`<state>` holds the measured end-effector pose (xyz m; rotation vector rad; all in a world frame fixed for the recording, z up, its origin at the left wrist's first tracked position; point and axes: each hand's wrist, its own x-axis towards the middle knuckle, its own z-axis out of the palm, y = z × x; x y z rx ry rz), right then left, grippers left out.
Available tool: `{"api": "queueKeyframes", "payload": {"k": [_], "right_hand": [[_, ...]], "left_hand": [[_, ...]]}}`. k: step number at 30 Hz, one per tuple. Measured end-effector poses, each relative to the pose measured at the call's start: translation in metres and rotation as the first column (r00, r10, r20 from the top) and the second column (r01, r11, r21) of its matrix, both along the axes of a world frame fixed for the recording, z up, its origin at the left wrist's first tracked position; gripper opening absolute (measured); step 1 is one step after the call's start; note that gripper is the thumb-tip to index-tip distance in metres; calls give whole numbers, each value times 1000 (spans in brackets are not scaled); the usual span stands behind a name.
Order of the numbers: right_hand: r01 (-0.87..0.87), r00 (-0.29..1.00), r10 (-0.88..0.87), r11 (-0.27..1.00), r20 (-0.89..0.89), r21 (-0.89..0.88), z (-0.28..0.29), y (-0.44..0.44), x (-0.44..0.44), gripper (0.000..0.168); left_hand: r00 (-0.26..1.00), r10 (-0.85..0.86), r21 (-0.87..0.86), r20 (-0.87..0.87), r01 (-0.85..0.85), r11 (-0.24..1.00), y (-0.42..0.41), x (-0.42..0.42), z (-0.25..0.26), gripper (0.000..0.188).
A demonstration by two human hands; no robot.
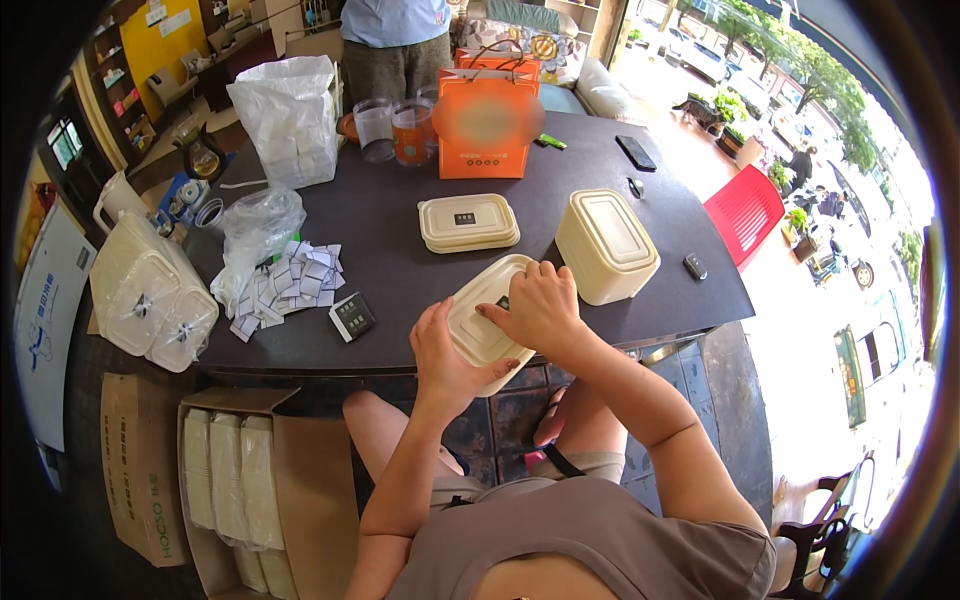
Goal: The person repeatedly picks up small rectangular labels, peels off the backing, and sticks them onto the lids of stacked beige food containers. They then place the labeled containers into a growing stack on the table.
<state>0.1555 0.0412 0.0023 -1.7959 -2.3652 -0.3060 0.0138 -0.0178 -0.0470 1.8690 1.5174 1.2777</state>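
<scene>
A cream rectangular lid (469, 315) is tilted over the table's front edge, between my two hands. My left hand (448, 364) grips its near left side, thumb across the near end. My right hand (549, 307) lies over its right side with the fingers curled, their tips hidden. The right thumb touches the lid beside a small black label (503, 302), which that hand partly covers. Just beyond lies a short stack of similar lids (469, 223), the top one bearing a black label. Right of my right hand stands a tall stack of cream containers (607, 244).
Loose white paper pieces (292, 281) and a block of black labels (351, 316) lie left on the dark table (390, 300). Bagged containers (154, 292) stand at the left edge. Orange paper bags (484, 157) are at the back, where a person (395, 45) stands. An open carton (315, 495) sits below left.
</scene>
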Motion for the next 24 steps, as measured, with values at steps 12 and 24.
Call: {"api": "queueKeyframes", "payload": {"k": [12, 24], "right_hand": [[-126, 970, 118, 992, -212, -24, 0, -1, 17, 44], [-52, 960, 32, 997, -278, -64, -1, 0, 36, 56]], "left_hand": [[1000, -4, 20, 8, 4, 1000, 0, -2, -2, 98], [998, 3, 158, -64, 7, 987, 9, -9, -26, 95]]}}
